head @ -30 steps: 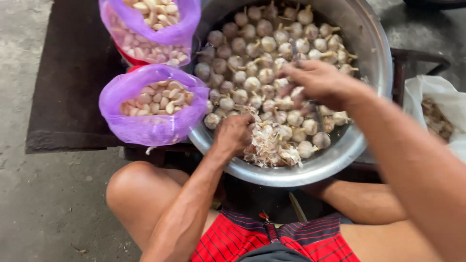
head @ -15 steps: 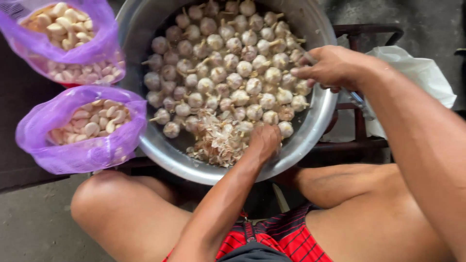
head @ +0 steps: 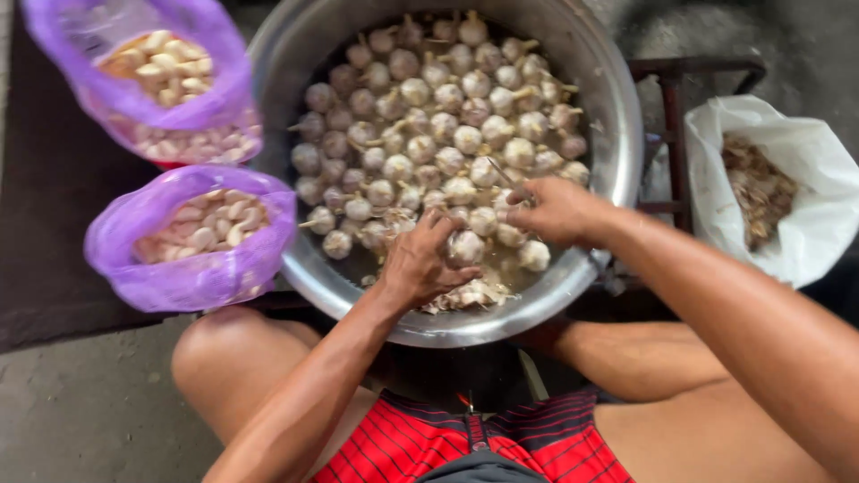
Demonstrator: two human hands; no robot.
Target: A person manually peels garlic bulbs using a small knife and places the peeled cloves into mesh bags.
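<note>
You are sitting low over a bare concrete floor (head: 80, 411), probably an outdoor yard or the back of a food stall rather than a fitted kitchen. A big metal basin (head: 617, 134) of whole garlic bulbs (head: 447, 116) rests on a rough dark metal stand (head: 671, 98), with purple plastic bags (head: 192, 277) of peeled cloves and a white bag (head: 805, 233) of skins beside it.

Two purple bags of peeled cloves (head: 192, 234) (head: 157, 76) sit at nine and ten o'clock; a white bag of papery skins (head: 777, 192) lies at three o'clock beside a dark metal stand (head: 676, 116)
</note>
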